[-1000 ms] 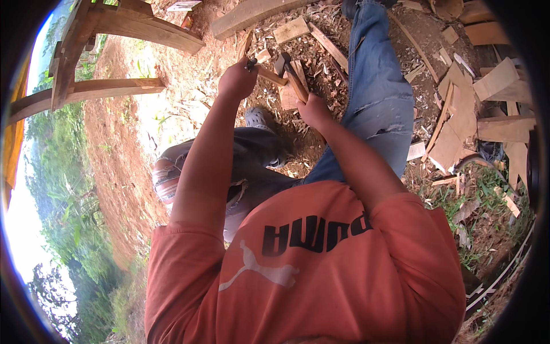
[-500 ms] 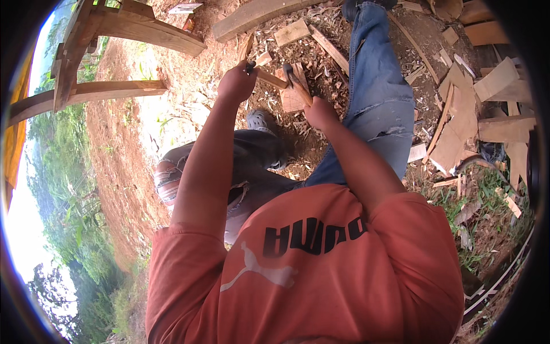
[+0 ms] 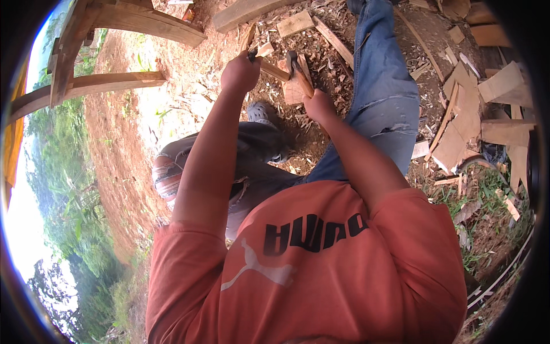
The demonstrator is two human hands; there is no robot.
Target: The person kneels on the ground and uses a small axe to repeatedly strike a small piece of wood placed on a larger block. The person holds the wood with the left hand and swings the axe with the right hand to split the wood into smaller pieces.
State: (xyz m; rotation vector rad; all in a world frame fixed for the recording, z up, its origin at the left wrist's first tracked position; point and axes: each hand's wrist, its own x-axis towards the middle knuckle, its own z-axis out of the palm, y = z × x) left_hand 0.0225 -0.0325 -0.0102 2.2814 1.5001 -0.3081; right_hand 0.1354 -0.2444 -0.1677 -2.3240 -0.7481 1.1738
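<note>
My left hand (image 3: 240, 71) is closed around one end of a short wooden stick (image 3: 274, 70) that slants across a pale wooden block (image 3: 293, 90) on the dirt. My right hand (image 3: 318, 104) grips the wooden handle of a small hatchet (image 3: 298, 67). Its dark head sits just beyond the stick's far end, over the block. Both forearms reach forward from my orange shirt, above my bent legs in jeans (image 3: 384, 97).
Wood chips and offcut boards (image 3: 458, 123) litter the ground to the right. A thick beam (image 3: 246, 10) lies ahead, and a curved timber frame (image 3: 97, 83) stands at left on red earth. My grey shoe (image 3: 263, 113) rests below the block.
The hatchet head has shifted a little farther from me, up over the block. Both hands have edged slightly forward and kept their grips.
</note>
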